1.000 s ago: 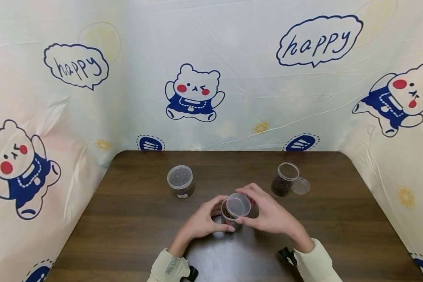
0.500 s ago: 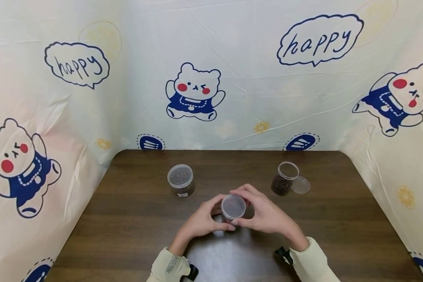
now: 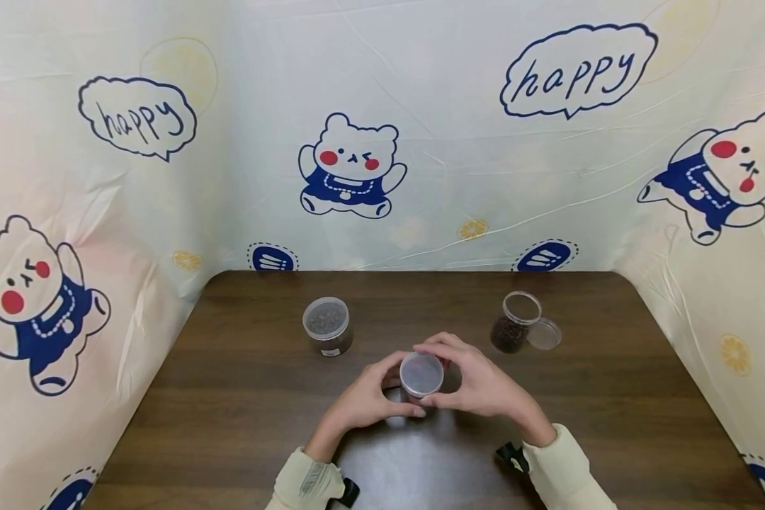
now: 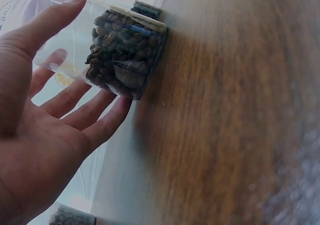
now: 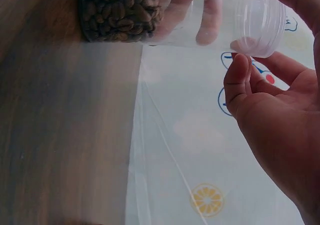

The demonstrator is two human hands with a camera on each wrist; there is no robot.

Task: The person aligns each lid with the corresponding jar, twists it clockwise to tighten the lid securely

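A clear plastic jar (image 4: 125, 50) partly filled with coffee beans stands upright on the table in front of me. My left hand (image 3: 371, 398) grips its side, thumb at the front and fingers behind, as the left wrist view shows. On the jar's mouth sits a translucent lid (image 3: 421, 372). My right hand (image 3: 481, 379) holds this lid by its rim between thumb and fingers. From the right wrist camera the lid (image 5: 260, 22) looks level on the jar top; whether it is threaded tight I cannot tell.
At the back left stands a lidded jar (image 3: 327, 327) with dark contents. Toward the back right is an uncovered jar (image 3: 511, 336) of dark beans, its loose lid (image 3: 545, 334) beside it. A printed curtain (image 3: 433, 191) hangs behind the brown table (image 3: 217, 397).
My right hand has brought the lid left and down from a tilted position over the opening onto the jar's mouth. Since half a second ago it has hardly moved. The left hand stays put.
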